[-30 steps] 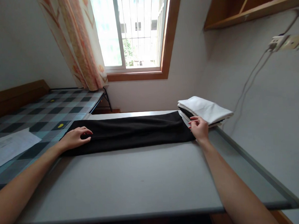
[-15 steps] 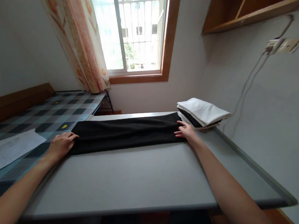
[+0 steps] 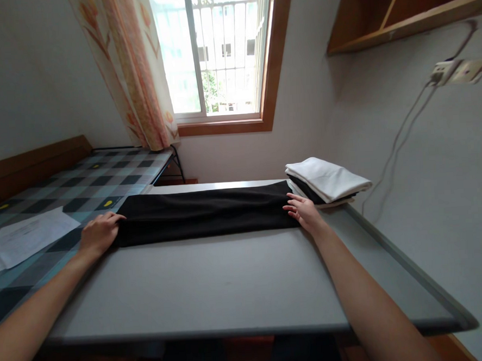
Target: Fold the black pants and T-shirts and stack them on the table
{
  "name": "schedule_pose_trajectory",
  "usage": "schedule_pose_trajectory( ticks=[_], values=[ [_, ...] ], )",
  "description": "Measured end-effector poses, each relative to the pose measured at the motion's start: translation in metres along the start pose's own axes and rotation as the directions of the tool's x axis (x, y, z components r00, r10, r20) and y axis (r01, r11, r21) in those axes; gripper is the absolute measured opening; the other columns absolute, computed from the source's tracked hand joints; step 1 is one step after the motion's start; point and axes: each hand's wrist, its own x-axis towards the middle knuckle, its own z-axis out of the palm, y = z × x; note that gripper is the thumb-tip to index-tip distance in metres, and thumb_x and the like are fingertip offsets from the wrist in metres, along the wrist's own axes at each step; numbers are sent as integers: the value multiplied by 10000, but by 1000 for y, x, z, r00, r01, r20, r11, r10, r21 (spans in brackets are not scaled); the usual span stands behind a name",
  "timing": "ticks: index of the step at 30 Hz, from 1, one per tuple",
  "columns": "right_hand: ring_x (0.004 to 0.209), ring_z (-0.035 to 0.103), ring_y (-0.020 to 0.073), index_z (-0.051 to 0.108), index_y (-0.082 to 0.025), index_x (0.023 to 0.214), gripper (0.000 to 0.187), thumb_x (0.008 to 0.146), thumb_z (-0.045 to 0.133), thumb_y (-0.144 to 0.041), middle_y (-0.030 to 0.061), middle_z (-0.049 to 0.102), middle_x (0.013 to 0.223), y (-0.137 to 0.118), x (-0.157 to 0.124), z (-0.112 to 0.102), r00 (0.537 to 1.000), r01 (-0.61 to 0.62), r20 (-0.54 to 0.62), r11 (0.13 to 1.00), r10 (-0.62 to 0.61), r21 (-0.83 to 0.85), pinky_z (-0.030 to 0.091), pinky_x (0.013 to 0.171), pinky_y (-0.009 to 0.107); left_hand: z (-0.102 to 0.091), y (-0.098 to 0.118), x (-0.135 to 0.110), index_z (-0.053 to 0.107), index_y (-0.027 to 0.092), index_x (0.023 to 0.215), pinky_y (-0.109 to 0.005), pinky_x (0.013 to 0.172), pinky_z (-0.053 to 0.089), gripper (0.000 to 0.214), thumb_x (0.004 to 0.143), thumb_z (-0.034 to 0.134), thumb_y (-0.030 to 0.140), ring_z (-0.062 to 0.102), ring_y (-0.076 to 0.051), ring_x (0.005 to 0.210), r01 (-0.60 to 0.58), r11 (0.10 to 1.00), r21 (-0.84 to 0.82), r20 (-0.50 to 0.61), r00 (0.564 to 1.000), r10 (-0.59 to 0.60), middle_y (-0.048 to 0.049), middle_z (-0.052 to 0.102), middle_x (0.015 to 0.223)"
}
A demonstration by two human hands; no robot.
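Observation:
A folded black cloth (image 3: pixel 202 214) lies as a long, wide strip across the far half of the white table (image 3: pixel 215 285). At the cloth's left end is my left hand (image 3: pixel 100 232), closed, with its fingertips pinching the edge. My right hand (image 3: pixel 304 212) rests at the opposite end, its fingers apart and touching the fabric. Shallow creases run along the strip. Just beyond my right hand sits a stack of folded cloth (image 3: pixel 326 179), white on top with black and white layers below.
A checked bed (image 3: pixel 122 174) adjoins the table on the left, with paper sheets (image 3: pixel 36 236) on it. A wall borders the table's right side, where a cable (image 3: pixel 397 138) hangs from a socket (image 3: pixel 442 73). A wooden shelf (image 3: pixel 411 23) juts out above.
My right hand has shifted slightly right, and its fingers look a little more spread. My left hand stays at the cloth's left end. The view has moved slightly.

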Motion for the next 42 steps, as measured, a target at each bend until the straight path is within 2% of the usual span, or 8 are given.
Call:
schedule_pose_trajectory(
  ticks=[5, 10, 14, 16, 23, 31, 38, 42],
  values=[
    [530, 616, 64, 637, -125, 1176, 382, 813, 548, -45, 23, 638, 772, 2, 2, 0, 999, -31, -38, 999, 32, 36, 409, 440, 135, -12, 5, -10, 613, 513, 1166, -589, 894, 402, 546, 674, 426, 365, 535, -342, 1067, -7, 993, 117, 9, 1000, 6, 54, 688, 1056],
    [550, 624, 50, 579, -135, 1298, 468, 836, 545, -65, 60, 672, 933, 4, 1, 2, 999, 10, -46, 1000, -10, -1, 418, 436, 127, -10, 9, -10, 615, 521, 1141, -582, 908, 392, 483, 730, 431, 347, 530, -331, 1096, -64, 965, 255, 58, 997, 51, 72, 705, 1006],
    [555, 635, 68, 505, -135, 1398, 569, 835, 554, -76, 84, 693, 972, 5, 1, 3, 999, 45, 35, 993, -41, -112, 465, 454, 143, 8, 23, -1, 681, 323, 1106, -492, 910, 413, 389, 834, 404, 298, 552, -301, 1090, -203, 931, 302, 76, 979, 189, -33, 689, 1090],
    [586, 653, 84, 516, -121, 1393, 562, 835, 566, -84, 98, 704, 969, 7, 2, 3, 995, 71, 81, 985, -58, -160, 491, 475, 150, 20, 38, 5, 685, 236, 1121, -446, 903, 419, 376, 861, 417, 268, 572, -290, 1069, -301, 915, 270, 112, 953, 281, -90, 674, 1119],
    [720, 709, 127, 576, -115, 1334, 488, 846, 570, -104, 151, 683, 1159, 16, 11, 1, 992, 100, 99, 971, -80, -217, 546, 532, 169, 53, 122, 23, 671, 226, 1136, -357, 836, 458, 280, 909, 514, 271, 618, -236, 987, -563, 826, 29, 83, 825, 559, -74, 656, 1133],
    [745, 720, 149, 586, -109, 1325, 484, 841, 583, -114, 151, 699, 1130, 20, 14, -1, 988, 134, 112, 963, -110, -233, 563, 548, 188, 69, 217, 39, 669, 212, 1108, -324, 771, 444, 219, 915, 572, 251, 621, -213, 926, -647, 761, 57, 42, 763, 645, -62, 657, 1082],
    [709, 703, 127, 601, -114, 1303, 471, 833, 585, -114, 148, 688, 1175, 21, 15, 2, 990, 134, 83, 957, -116, -257, 547, 518, 179, 83, 238, 42, 704, 186, 1024, -340, 723, 399, 249, 914, 493, 113, 624, -210, 816, -603, 782, 159, 6, 793, 610, -83, 683, 931],
    [686, 693, 119, 601, -90, 1299, 472, 830, 594, -136, 162, 678, 1197, 21, 16, 3, 988, 151, 50, 951, -143, -268, 510, 476, 168, 83, 233, 42, 711, 202, 1038, -346, 736, 414, 233, 913, 522, 148, 620, -212, 857, -558, 824, 103, -132, 813, 567, -68, 700, 977]
  ],
)
